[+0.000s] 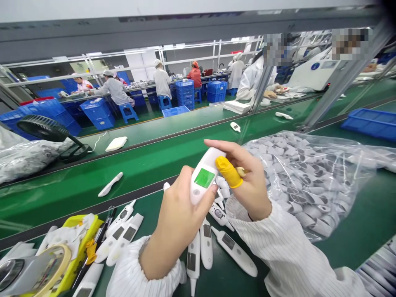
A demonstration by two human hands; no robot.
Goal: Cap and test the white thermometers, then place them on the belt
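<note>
Our left hand [177,214] grasps a white thermometer [206,175] around its lower end, the thumb beside the lit green screen. Our right hand [244,177] pinches its upper end between a thumb in a yellow finger cot [229,171] and a stretched index finger. The thermometer is held tilted above the green bench [151,214].

To our right lies a clear bag [360,165] full of curved, pale grey pieces [300,185], its loose film crumpled and glossy. Beyond it we see a blue crate [371,123] cut off by the frame edge. To our left, a yellow tray [78,255] holds white scraps and a beige ring [67,258]; a shiny rounded object beside the ring is cut off, and we cannot tell what it is. Another bag [34,159] sits by the fan [43,128], its contents hard to make out.

Our fingers hide the thermometer's upper tip. More thermometers [206,243] lie below, slim and smooth with tapered tips, some partly covered by our hands. Our sleeves [287,243] are white, ribbed and gathered at the cuffs.
</note>
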